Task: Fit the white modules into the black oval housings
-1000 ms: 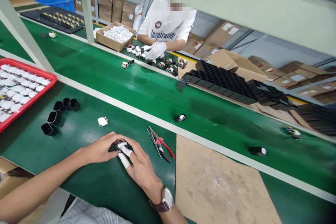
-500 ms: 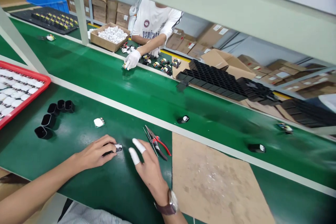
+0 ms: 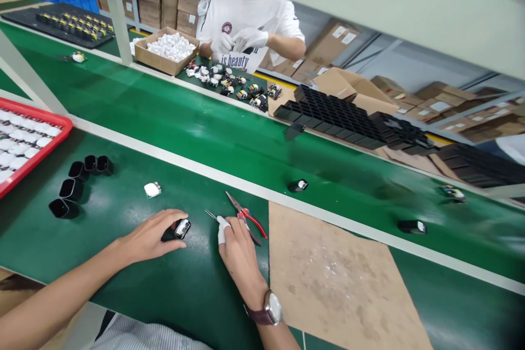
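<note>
My left hand [image 3: 153,235] is curled around a small black plastic housing [image 3: 174,233] lying on the green bench. A white part shows in the housing's open end [image 3: 182,228], which faces right. My right hand [image 3: 238,238], white covers on its fingertips and a watch at the wrist, grips a pair of tweezers [image 3: 211,215] pointing up and left. Just beyond that hand lie red-handled pliers [image 3: 250,217]. Left of them, a loose white part with a small circuit board [image 3: 152,190] rests above my left hand.
Several black housings [image 3: 71,190] stand at the left beside a red tray [image 3: 65,123] of white parts. A brown board [image 3: 328,273] lies at right. Past the pale rail, a green conveyor [image 3: 172,115] carries a few pieces. A gloved co-worker [image 3: 250,27] sits opposite.
My right hand has closed on the tweezers, which lay beside the pliers. The housing in my left hand now shows more of its open end. The co-worker's hand has drawn back from the conveyor.
</note>
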Available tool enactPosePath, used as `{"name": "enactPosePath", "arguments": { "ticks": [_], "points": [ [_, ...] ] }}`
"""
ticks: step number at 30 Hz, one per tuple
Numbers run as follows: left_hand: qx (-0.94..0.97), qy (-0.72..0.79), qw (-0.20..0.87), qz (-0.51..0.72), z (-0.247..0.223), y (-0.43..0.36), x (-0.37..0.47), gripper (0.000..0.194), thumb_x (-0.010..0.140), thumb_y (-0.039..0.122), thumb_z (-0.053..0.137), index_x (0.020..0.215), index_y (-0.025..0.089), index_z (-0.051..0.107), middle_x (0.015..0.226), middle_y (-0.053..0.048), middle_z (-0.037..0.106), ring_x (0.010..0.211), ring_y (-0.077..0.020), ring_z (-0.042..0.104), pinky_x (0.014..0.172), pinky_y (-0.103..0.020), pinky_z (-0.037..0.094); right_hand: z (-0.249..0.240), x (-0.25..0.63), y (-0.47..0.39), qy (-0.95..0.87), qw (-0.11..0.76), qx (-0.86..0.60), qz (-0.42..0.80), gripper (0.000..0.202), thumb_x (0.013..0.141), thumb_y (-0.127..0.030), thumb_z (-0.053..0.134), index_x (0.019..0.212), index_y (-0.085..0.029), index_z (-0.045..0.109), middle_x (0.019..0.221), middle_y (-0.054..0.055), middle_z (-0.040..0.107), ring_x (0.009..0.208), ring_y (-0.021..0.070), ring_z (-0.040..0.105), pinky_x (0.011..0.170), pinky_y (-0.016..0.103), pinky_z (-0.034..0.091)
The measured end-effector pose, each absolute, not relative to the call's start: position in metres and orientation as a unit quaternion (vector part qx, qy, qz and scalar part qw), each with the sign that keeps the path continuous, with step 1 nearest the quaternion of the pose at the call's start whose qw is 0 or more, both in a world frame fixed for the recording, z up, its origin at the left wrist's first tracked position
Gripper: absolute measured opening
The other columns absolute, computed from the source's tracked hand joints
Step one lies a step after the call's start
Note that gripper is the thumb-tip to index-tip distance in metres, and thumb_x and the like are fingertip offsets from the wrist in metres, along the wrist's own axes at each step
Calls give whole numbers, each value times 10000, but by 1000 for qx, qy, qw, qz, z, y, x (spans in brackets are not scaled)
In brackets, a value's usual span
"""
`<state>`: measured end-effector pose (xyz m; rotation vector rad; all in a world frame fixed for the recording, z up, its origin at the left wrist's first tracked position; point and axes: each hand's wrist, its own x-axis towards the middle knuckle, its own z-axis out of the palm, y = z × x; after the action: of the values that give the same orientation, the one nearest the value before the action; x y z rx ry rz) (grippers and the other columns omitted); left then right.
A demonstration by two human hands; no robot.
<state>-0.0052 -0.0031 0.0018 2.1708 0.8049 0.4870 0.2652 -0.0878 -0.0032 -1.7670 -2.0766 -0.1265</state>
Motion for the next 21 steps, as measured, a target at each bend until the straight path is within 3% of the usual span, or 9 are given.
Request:
{"name": "enactPosePath", "arguments": {
  "ticks": [4,8,10,13,21],
  "points": [
    [836,301,397,231,-3,-3,-7,536,967,407,756,1428,276,515,1318,-94,672,983,-205,699,911,-371,603,17,252,-95,-768,240,-594,27,364,1018,-103,453,1341,-147,615,1115,108,653,872,215,684,722,343,607],
    [828,333,400,208,-10,-5,-6,705,940,429,791,1530,317,420,1165,-49,705,951,-209,700,884,-369,599,33,237,-108,-792,191,-579,17,292,989,-65,412,1078,-173,668,1129,106,632,698,177,639,562,320,534],
    [830,336,398,201,-12,-7,-3,745,934,433,799,1546,328,387,1171,-48,711,949,-215,700,883,-381,596,37,233,-111,-798,168,-579,4,286,945,-28,413,977,-178,656,1111,113,624,697,183,631,555,325,518],
    [830,337,393,208,-13,-9,1,738,923,463,803,1522,310,401,1191,-61,710,930,-225,706,851,-381,597,40,230,-111,-799,142,-585,6,283,910,-5,454,1001,-183,655,1122,113,618,735,189,635,583,319,519],
    [833,336,385,214,-13,-11,3,756,925,463,802,1531,311,378,1215,-70,699,975,-243,711,873,-396,590,47,220,-104,-805,91,-583,-57,271,960,-30,450,886,-215,633,1032,100,642,716,195,616,537,323,498]
  ]
}}
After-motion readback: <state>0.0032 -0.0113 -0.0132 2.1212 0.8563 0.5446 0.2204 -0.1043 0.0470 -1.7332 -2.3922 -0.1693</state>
